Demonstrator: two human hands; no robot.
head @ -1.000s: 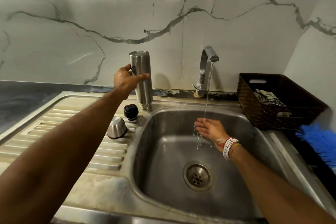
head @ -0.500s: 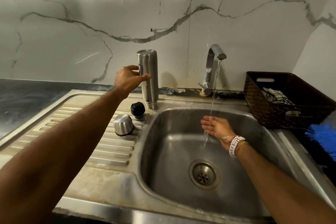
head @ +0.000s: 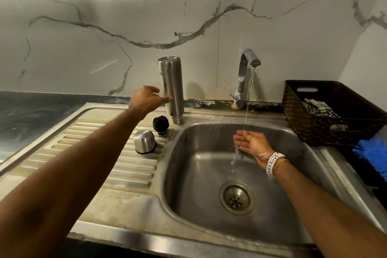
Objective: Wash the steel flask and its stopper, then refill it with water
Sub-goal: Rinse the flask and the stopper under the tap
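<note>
The steel flask point(head: 171, 90) stands mouth down on the sink's back-left rim. My left hand point(head: 146, 99) is just left of it with loosely spread fingers; one fingertip reaches the flask's side and the thumb is off it. In front of the flask stands the black stopper point(head: 160, 124), and the steel cap point(head: 145, 141) lies on the ribbed drainboard point(head: 117, 165). My right hand point(head: 252, 142) is held flat and palm up inside the sink basin point(head: 188, 174), under the water running from the tap point(head: 247, 65).
A dark woven basket point(head: 310, 128) with a folded cloth stands right of the sink. Below it lies a blue brush point(head: 374, 153). The drain point(head: 236, 198) is in the basin floor. A dark counter point(head: 31, 115) runs off to the left, and a marble wall stands behind.
My left hand has loosened its hold on the flask and slid lower along its side. The right hand stays under the running water.
</note>
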